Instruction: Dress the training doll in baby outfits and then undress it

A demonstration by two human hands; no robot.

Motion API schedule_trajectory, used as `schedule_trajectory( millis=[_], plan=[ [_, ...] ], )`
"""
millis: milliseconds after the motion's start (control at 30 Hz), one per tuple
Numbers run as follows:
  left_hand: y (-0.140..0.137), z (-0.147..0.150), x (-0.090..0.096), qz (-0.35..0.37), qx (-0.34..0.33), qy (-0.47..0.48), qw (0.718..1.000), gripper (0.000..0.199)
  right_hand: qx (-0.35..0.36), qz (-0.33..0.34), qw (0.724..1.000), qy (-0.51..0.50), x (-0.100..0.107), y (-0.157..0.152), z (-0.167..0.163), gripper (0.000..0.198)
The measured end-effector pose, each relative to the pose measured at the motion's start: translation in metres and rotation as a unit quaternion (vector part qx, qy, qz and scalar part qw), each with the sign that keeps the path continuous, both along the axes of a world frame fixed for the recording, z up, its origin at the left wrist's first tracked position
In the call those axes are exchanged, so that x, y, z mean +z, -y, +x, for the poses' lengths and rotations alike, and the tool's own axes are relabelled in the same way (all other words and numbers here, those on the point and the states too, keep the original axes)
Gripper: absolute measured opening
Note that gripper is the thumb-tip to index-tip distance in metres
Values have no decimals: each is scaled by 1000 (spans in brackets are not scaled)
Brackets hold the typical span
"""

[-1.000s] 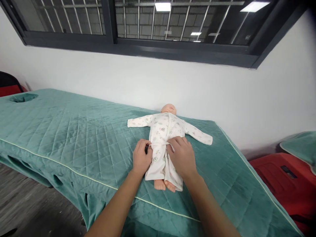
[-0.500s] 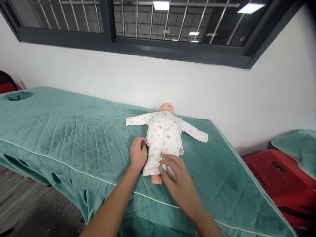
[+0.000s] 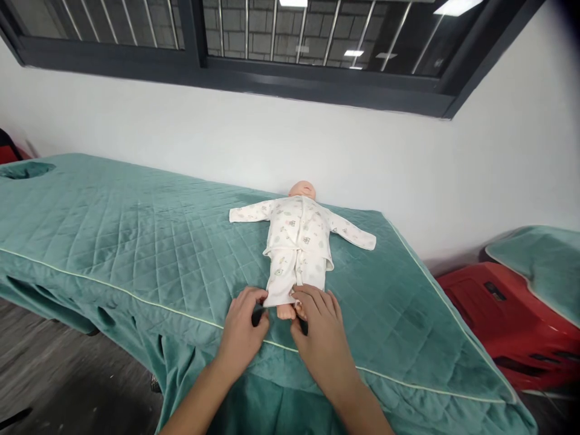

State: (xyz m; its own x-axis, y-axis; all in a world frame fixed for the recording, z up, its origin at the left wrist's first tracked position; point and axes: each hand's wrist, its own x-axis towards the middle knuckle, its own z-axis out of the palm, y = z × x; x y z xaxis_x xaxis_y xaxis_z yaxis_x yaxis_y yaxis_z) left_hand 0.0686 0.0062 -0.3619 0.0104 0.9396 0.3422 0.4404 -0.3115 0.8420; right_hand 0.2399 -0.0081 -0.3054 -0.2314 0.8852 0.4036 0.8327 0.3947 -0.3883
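Note:
A baby doll [image 3: 302, 189] lies on its back, arms spread, in a white printed long-sleeved top [image 3: 299, 223] and matching trousers [image 3: 283, 272]. One bare foot [image 3: 285, 312] shows below the trouser hem; the other is mostly hidden by my fingers. Beside the hem on the left is my left hand [image 3: 242, 326], its fingertips at the cloth edge and its thumb held apart. My right hand [image 3: 324, 329] reaches over the lower part of the other trouser leg, fingertips on the cloth near the feet. Its thumb is apart from the fingers.
The doll rests on a bed with a green quilted cover [image 3: 181, 241], close to the white wall [image 3: 181, 127]. A dark-framed window [image 3: 254, 78] is above. Red plastic stools [image 3: 493, 320] with a green cloth [image 3: 544, 260] on top stand to the right.
My left hand has moved down from the doll's waist to the trouser hem. My right hand has shifted slightly and lies flatter over the other leg. The top's lower left edge is now uncovered.

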Motion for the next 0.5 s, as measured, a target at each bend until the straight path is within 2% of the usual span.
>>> schedule_trajectory(
  millis=[133, 267, 500],
  plan=[
    [-2, 5, 2, -35, 39, -17, 998, 15, -30, 20, 999, 41, 2, -5, -10, 24],
    [-7, 7, 4, -59, 48, 4, 997, 5, -45, 41, 995, 75, 7, -12, -14, 14],
    [10, -4, 23, -85, 27, 120, 989, 6, -5, 52, 999, 0, 15, -7, -10, 15]
  ],
)
